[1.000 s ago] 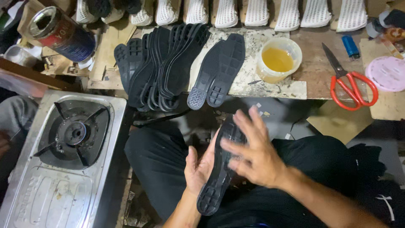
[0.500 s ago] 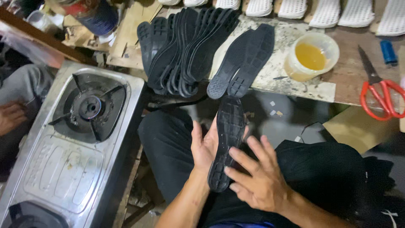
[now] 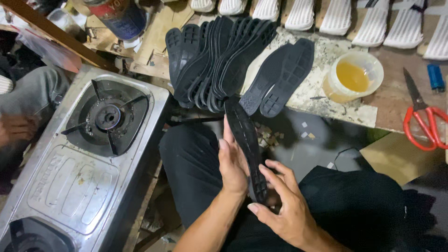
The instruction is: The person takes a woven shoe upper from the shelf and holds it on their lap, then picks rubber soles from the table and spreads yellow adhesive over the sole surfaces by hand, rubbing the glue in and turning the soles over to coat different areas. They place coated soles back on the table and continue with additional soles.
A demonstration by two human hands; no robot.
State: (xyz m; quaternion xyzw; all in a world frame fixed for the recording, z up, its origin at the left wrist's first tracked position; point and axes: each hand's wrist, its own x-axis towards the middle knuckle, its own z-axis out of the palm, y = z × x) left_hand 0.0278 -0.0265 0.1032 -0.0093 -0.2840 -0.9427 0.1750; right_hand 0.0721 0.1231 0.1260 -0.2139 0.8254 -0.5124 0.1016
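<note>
Over the lap, closest to the camera, the right hand [image 3: 282,210] lay with loosely spread fingers curled around the near end of a black rubber sole [image 3: 246,144], thumb and fingertips pinching its heel. Just beside it, the left hand [image 3: 233,161] stood flat and open against the sole's left edge, palm pressed along it rather than closed around it. The sole sat on edge between the two hands, its long axis running straight away from the body — heel near the right hand, toe pointing toward the bench. Both hands touched it; the right held the nearer end, the left braced the middle. Its tread looked blocky and matte, the strip thin and flexible.

To the left sat a steel gas stove [image 3: 88,154], its burner [image 3: 108,116] dark and unlit as far as could be seen. Another person's hand [image 3: 16,128] rested beyond its far-left edge.

Farther out, a fanned stack of black soles [image 3: 210,60] overlapped on the bench [image 3: 401,112], with a loose pair [image 3: 282,77] lying beside them on a spattered board. Right of those stood a plastic tub of yellow liquid [image 3: 352,77] — glue, perhaps — then red-handled scissors [image 3: 422,116] and a blue lighter [image 3: 435,77]. Along the far edge ran a row of white ribbed soles [image 3: 373,23].
</note>
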